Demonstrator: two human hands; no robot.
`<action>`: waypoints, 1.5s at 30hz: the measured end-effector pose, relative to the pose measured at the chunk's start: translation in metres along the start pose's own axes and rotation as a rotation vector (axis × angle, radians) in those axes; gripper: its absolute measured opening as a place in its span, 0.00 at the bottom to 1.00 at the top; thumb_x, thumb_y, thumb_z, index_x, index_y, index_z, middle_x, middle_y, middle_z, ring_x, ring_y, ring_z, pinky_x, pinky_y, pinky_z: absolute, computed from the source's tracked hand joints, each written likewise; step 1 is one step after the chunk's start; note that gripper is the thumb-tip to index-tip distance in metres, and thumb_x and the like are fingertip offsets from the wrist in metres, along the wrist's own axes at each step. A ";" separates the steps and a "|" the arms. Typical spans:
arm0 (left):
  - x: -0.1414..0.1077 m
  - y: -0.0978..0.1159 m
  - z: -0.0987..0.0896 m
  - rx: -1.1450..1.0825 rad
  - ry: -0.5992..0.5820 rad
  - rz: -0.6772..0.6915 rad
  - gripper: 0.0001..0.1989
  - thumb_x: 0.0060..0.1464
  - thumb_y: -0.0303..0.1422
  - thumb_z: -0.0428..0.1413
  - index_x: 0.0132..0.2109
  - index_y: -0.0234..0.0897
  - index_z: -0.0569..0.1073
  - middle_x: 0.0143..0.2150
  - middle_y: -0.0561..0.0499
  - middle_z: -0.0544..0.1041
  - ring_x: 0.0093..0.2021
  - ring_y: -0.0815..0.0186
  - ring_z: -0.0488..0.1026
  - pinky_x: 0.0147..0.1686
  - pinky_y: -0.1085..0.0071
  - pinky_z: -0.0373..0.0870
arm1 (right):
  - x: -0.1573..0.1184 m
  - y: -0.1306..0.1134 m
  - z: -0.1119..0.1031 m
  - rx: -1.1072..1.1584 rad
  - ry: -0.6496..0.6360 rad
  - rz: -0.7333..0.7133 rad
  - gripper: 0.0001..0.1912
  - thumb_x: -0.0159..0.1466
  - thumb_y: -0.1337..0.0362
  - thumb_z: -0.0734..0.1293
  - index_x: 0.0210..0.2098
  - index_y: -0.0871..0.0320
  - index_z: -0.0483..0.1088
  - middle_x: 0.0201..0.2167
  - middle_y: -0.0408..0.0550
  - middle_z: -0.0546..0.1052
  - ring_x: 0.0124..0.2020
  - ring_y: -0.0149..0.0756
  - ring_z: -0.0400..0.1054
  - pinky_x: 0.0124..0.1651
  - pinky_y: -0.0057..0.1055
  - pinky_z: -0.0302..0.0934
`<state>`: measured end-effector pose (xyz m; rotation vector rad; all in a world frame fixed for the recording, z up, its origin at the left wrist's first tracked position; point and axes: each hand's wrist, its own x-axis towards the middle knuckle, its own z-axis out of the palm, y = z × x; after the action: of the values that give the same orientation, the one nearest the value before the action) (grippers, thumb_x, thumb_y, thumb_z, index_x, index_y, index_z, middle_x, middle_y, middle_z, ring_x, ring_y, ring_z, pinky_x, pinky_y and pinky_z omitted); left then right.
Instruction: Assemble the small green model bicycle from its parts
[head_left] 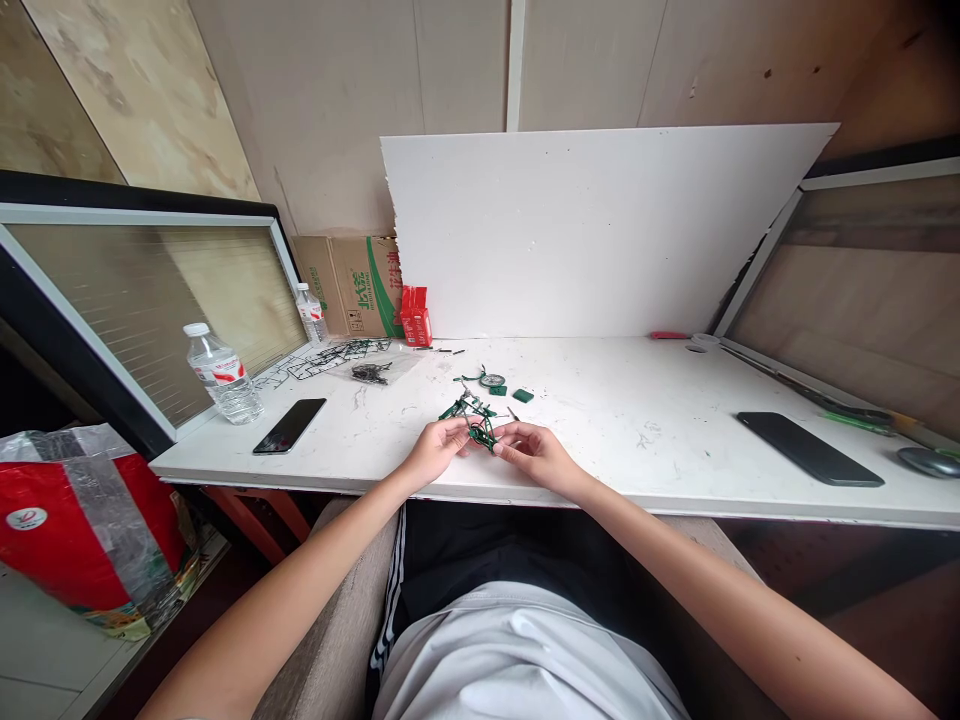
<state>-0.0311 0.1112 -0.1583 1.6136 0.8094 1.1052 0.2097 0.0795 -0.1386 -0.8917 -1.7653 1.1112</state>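
Note:
A small green model frame (480, 430) made of thin bars, which looks like part of a model bicycle, is held just above the table's front edge. My left hand (441, 447) pinches its left side between closed fingers. At its right side, my right hand (531, 448) grips it with thumb and fingertips. Beyond my hands lie a small spoked wheel (493, 380), a green piece (497, 391) beside it and a flat green block (523, 396). Part of the model is hidden behind my fingers.
Left on the white table (600, 400) are a black phone (289, 426), a water bottle (222, 372), a second bottle (310, 312) and black part frames (337, 357). A red box (415, 316) stands by a carton (352, 285). Rightward lie a dark slab (808, 448) and a mouse (930, 460).

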 end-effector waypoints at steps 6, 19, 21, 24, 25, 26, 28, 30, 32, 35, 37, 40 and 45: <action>-0.001 0.000 0.002 -0.048 0.070 -0.052 0.32 0.54 0.51 0.68 0.57 0.33 0.80 0.59 0.35 0.80 0.48 0.54 0.82 0.46 0.59 0.80 | -0.002 -0.004 0.002 -0.024 0.001 -0.003 0.25 0.64 0.45 0.74 0.51 0.56 0.76 0.37 0.49 0.81 0.35 0.37 0.73 0.38 0.34 0.68; -0.001 0.003 0.011 -0.024 0.147 -0.031 0.22 0.61 0.49 0.62 0.52 0.36 0.83 0.55 0.41 0.83 0.52 0.53 0.81 0.52 0.57 0.79 | -0.011 -0.010 0.008 -0.104 -0.047 -0.047 0.20 0.67 0.47 0.72 0.49 0.54 0.75 0.36 0.48 0.78 0.36 0.39 0.72 0.41 0.36 0.69; -0.001 0.003 0.012 -0.023 0.157 -0.044 0.22 0.60 0.48 0.63 0.52 0.36 0.83 0.56 0.41 0.82 0.53 0.52 0.80 0.52 0.56 0.79 | -0.012 -0.010 0.009 -0.109 -0.039 -0.056 0.19 0.67 0.47 0.72 0.48 0.53 0.75 0.37 0.49 0.78 0.37 0.40 0.72 0.42 0.37 0.69; -0.002 0.005 0.012 -0.007 0.161 -0.048 0.21 0.59 0.46 0.63 0.52 0.36 0.83 0.56 0.40 0.82 0.54 0.51 0.80 0.54 0.54 0.78 | -0.012 -0.010 0.010 -0.127 -0.025 -0.075 0.17 0.67 0.48 0.72 0.47 0.53 0.75 0.38 0.49 0.78 0.38 0.41 0.72 0.44 0.38 0.69; -0.002 0.007 0.013 0.006 0.161 -0.046 0.21 0.59 0.45 0.64 0.52 0.36 0.83 0.56 0.40 0.82 0.54 0.51 0.80 0.56 0.54 0.77 | -0.012 -0.009 0.010 -0.132 -0.024 -0.078 0.16 0.67 0.49 0.72 0.46 0.53 0.75 0.38 0.49 0.78 0.38 0.41 0.71 0.44 0.38 0.69; -0.003 0.008 0.013 0.018 0.161 -0.043 0.20 0.59 0.44 0.64 0.52 0.36 0.83 0.56 0.40 0.82 0.55 0.51 0.80 0.57 0.53 0.77 | -0.012 -0.009 0.011 -0.136 -0.024 -0.079 0.15 0.67 0.50 0.72 0.46 0.53 0.75 0.38 0.49 0.78 0.38 0.41 0.71 0.44 0.38 0.68; -0.004 0.010 0.013 0.032 0.162 -0.041 0.19 0.58 0.42 0.65 0.51 0.36 0.83 0.56 0.39 0.82 0.56 0.50 0.80 0.59 0.53 0.76 | -0.012 -0.010 0.011 -0.138 -0.029 -0.076 0.15 0.67 0.51 0.72 0.47 0.53 0.75 0.38 0.49 0.78 0.39 0.41 0.71 0.44 0.37 0.68; -0.004 0.011 0.014 0.031 0.167 -0.043 0.18 0.57 0.40 0.65 0.51 0.36 0.83 0.56 0.39 0.82 0.57 0.50 0.79 0.59 0.53 0.76 | -0.012 -0.009 0.011 -0.137 -0.034 -0.069 0.15 0.67 0.51 0.72 0.48 0.53 0.75 0.39 0.49 0.78 0.39 0.41 0.71 0.44 0.37 0.68; -0.004 0.009 0.014 0.032 0.173 -0.055 0.18 0.56 0.40 0.65 0.51 0.36 0.83 0.56 0.39 0.82 0.57 0.50 0.79 0.60 0.53 0.75 | -0.012 -0.009 0.012 -0.143 -0.037 -0.060 0.16 0.67 0.51 0.72 0.48 0.54 0.75 0.38 0.49 0.78 0.38 0.40 0.71 0.43 0.36 0.67; -0.004 0.005 0.014 0.030 0.172 -0.074 0.20 0.57 0.41 0.63 0.52 0.34 0.82 0.57 0.39 0.81 0.58 0.50 0.79 0.62 0.53 0.74 | -0.012 -0.007 0.011 -0.161 -0.038 -0.061 0.16 0.67 0.52 0.71 0.48 0.55 0.74 0.37 0.48 0.77 0.38 0.39 0.71 0.43 0.35 0.66; -0.003 0.004 0.014 0.019 0.170 -0.073 0.21 0.56 0.41 0.63 0.52 0.33 0.81 0.57 0.38 0.81 0.58 0.49 0.79 0.63 0.53 0.73 | -0.012 -0.007 0.011 -0.168 -0.037 -0.062 0.16 0.68 0.52 0.71 0.48 0.55 0.75 0.37 0.48 0.77 0.37 0.38 0.70 0.43 0.34 0.65; -0.002 0.004 0.014 0.020 0.166 -0.077 0.21 0.55 0.41 0.63 0.52 0.33 0.81 0.57 0.38 0.82 0.58 0.49 0.79 0.62 0.52 0.73 | -0.012 -0.007 0.010 -0.167 -0.035 -0.061 0.16 0.68 0.52 0.71 0.47 0.55 0.75 0.37 0.48 0.77 0.36 0.37 0.70 0.41 0.33 0.65; -0.001 0.007 0.014 0.024 0.177 -0.062 0.20 0.54 0.41 0.63 0.50 0.33 0.82 0.55 0.38 0.82 0.57 0.48 0.79 0.61 0.51 0.74 | -0.013 -0.009 0.011 -0.144 -0.053 -0.054 0.16 0.67 0.52 0.72 0.48 0.55 0.74 0.37 0.48 0.77 0.37 0.38 0.70 0.42 0.33 0.65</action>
<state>-0.0184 0.1030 -0.1537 1.5154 0.9851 1.2097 0.2037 0.0617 -0.1362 -0.9020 -1.9208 0.9909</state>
